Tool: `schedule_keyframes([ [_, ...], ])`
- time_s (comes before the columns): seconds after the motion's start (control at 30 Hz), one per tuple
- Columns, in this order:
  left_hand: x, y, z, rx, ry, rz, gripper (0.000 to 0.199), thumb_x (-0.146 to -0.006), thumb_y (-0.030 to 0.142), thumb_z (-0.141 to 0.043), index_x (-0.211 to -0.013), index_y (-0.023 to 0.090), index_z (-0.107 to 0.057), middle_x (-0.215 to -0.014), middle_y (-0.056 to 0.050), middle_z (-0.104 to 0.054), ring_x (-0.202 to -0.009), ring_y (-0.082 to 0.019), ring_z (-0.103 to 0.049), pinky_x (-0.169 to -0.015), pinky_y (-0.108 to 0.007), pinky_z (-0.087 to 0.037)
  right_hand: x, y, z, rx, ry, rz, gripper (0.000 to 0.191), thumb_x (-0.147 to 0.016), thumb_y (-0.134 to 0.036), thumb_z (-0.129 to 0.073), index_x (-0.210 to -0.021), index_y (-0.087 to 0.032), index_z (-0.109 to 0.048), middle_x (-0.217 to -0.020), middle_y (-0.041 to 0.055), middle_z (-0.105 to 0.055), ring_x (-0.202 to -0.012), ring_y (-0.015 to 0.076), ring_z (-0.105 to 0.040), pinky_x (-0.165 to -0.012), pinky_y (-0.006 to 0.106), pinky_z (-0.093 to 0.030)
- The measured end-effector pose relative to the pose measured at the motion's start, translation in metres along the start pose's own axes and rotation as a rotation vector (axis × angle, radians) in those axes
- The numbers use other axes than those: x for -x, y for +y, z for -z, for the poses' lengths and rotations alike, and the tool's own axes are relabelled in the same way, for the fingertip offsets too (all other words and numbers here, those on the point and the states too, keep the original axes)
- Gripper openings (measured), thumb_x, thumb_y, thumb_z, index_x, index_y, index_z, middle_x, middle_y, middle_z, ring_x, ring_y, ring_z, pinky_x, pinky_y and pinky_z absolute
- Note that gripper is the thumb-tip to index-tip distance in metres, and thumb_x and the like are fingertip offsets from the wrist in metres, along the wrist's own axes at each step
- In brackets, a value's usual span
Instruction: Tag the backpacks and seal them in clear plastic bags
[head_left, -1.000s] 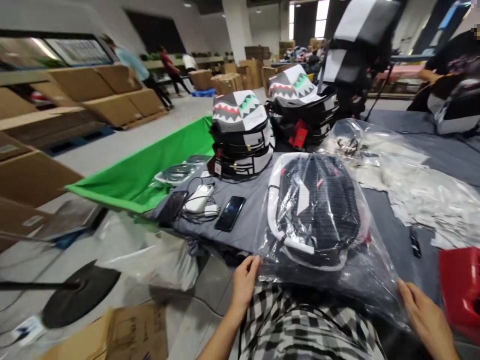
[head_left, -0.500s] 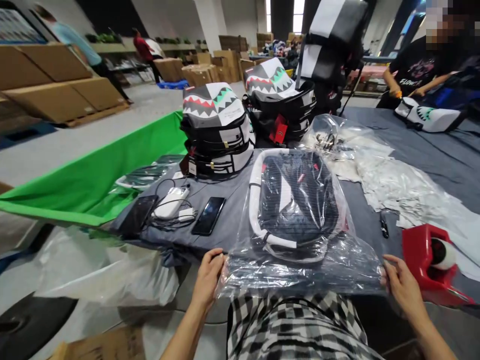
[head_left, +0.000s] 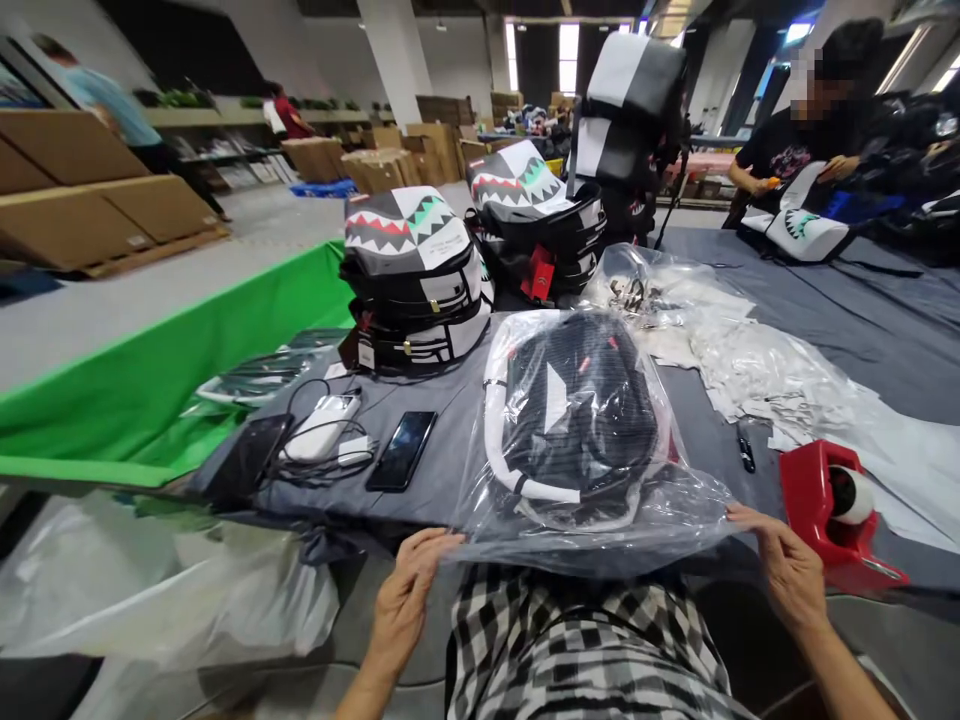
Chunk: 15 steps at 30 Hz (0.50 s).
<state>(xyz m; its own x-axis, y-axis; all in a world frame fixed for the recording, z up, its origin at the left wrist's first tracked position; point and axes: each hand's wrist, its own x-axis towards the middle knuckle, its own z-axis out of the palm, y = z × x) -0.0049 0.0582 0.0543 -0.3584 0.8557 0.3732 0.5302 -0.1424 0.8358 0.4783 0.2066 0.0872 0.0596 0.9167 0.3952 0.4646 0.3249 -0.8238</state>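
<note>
A black and white backpack (head_left: 592, 400) lies on the table inside a clear plastic bag (head_left: 555, 545), its ridged dark side facing up. The bag's loose near end hangs by the table's front edge, stretched between my two hands. My left hand (head_left: 409, 585) pinches the left corner of that end, fingers closed. At the right corner, my right hand (head_left: 787, 565) grips the film between thumb and fingers. The backpack itself is touched by neither hand.
Stacked shark-pattern backpacks (head_left: 412, 270) stand behind. A phone (head_left: 403, 450), a white charger with cables (head_left: 319, 428) and a green-lined bin (head_left: 172, 380) are left. Rightward are plastic bags (head_left: 780, 370), a marker (head_left: 745, 450) and a red tape dispenser (head_left: 806, 500). A co-worker (head_left: 787, 150) handles another backpack.
The bag's near end has gone from lying flat and crinkled to drawn up taut between my hands. The view has shifted slightly. The co-worker has lifted part of the other backpack.
</note>
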Motion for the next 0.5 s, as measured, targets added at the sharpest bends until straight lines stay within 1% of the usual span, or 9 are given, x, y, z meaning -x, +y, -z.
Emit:
schedule_keyframes([
  [0.07,-0.002,0.004,-0.012,0.075,0.139,0.108,0.043,-0.093,0.057,-0.051,-0.087,0.023,-0.078,-0.09,-0.005,-0.077,-0.095,-0.022,-0.068,-0.087,-0.032,-0.055,-0.007,-0.006,-0.017,0.008,0.146,-0.054,0.054,-0.092,-0.068,-0.048,-0.073,-0.021,-0.066,-0.074,0.0067,-0.072,-0.076,0.0227,-0.07,-0.08,0.035,-0.056],
  [0.13,-0.009,0.006,-0.025,0.149,0.262,0.273,0.048,-0.089,0.063,-0.053,-0.08,0.021,-0.075,-0.073,-0.003,-0.073,-0.071,-0.019,-0.067,-0.069,-0.028,-0.055,-0.018,-0.012,-0.032,0.102,0.192,-0.123,0.06,-0.089,-0.076,-0.042,-0.074,-0.021,-0.063,-0.055,0.0018,-0.062,-0.056,0.0188,-0.062,-0.064,0.03,-0.052],
  [0.23,-0.027,0.005,-0.042,0.215,0.316,0.443,0.052,-0.083,0.068,-0.055,-0.076,0.019,-0.07,-0.046,0.004,-0.054,-0.044,-0.015,-0.051,-0.047,-0.025,-0.044,-0.034,-0.015,-0.045,0.216,0.103,-0.222,0.072,-0.08,-0.088,-0.036,-0.076,-0.022,-0.062,-0.043,-0.0023,-0.05,-0.041,0.0171,-0.05,-0.05,0.029,-0.042],
  [0.3,-0.04,0.007,-0.048,0.161,0.3,0.465,0.053,-0.083,0.07,-0.052,-0.078,0.02,-0.07,-0.044,0.004,-0.048,-0.042,-0.016,-0.048,-0.046,-0.026,-0.042,-0.039,-0.015,-0.048,0.225,0.043,-0.253,0.074,-0.077,-0.09,-0.034,-0.076,-0.022,-0.063,-0.041,-0.0025,-0.049,-0.04,0.0173,-0.049,-0.049,0.03,-0.041],
  [0.33,-0.046,0.009,-0.049,0.081,0.301,0.435,0.053,-0.084,0.068,-0.051,-0.082,0.02,-0.071,-0.049,0.002,-0.054,-0.047,-0.018,-0.053,-0.051,-0.029,-0.046,-0.039,-0.015,-0.048,0.222,0.029,-0.262,0.074,-0.077,-0.09,-0.034,-0.076,-0.022,-0.063,-0.042,-0.0024,-0.049,-0.041,0.0174,-0.049,-0.049,0.03,-0.04],
  [0.4,-0.055,0.02,-0.053,-0.168,0.345,0.278,0.049,-0.089,0.062,-0.049,-0.095,0.02,-0.072,-0.076,-0.006,-0.07,-0.074,-0.025,-0.066,-0.076,-0.039,-0.052,-0.037,-0.016,-0.047,0.21,0.03,-0.276,0.073,-0.078,-0.089,-0.035,-0.077,-0.022,-0.063,-0.042,-0.0025,-0.048,-0.04,0.0174,-0.049,-0.047,0.03,-0.039],
  [0.43,-0.058,0.029,-0.056,-0.294,0.363,0.151,0.046,-0.091,0.058,-0.049,-0.104,0.02,-0.071,-0.093,-0.01,-0.073,-0.091,-0.029,-0.066,-0.09,-0.046,-0.048,-0.036,-0.016,-0.046,0.205,0.037,-0.282,0.072,-0.078,-0.088,-0.035,-0.077,-0.022,-0.063,-0.042,-0.0025,-0.048,-0.04,0.0173,-0.049,-0.047,0.029,-0.038],
  [0.47,-0.06,0.04,-0.061,-0.393,0.344,0.01,0.042,-0.093,0.054,-0.05,-0.112,0.021,-0.069,-0.109,-0.012,-0.072,-0.106,-0.031,-0.063,-0.102,-0.052,-0.04,-0.034,-0.018,-0.045,0.201,0.044,-0.286,0.071,-0.078,-0.088,-0.036,-0.077,-0.022,-0.062,-0.042,-0.0026,-0.048,-0.04,0.0172,-0.049,-0.046,0.029,-0.038],
  [0.5,-0.062,0.052,-0.067,-0.459,0.278,-0.127,0.041,-0.093,0.051,-0.052,-0.119,0.022,-0.065,-0.119,-0.013,-0.07,-0.117,-0.033,-0.059,-0.11,-0.056,-0.03,-0.033,-0.019,-0.045,0.198,0.049,-0.287,0.071,-0.078,-0.088,-0.036,-0.076,-0.023,-0.062,-0.042,-0.0027,-0.048,-0.04,0.0172,-0.049,-0.046,0.029,-0.038],
])
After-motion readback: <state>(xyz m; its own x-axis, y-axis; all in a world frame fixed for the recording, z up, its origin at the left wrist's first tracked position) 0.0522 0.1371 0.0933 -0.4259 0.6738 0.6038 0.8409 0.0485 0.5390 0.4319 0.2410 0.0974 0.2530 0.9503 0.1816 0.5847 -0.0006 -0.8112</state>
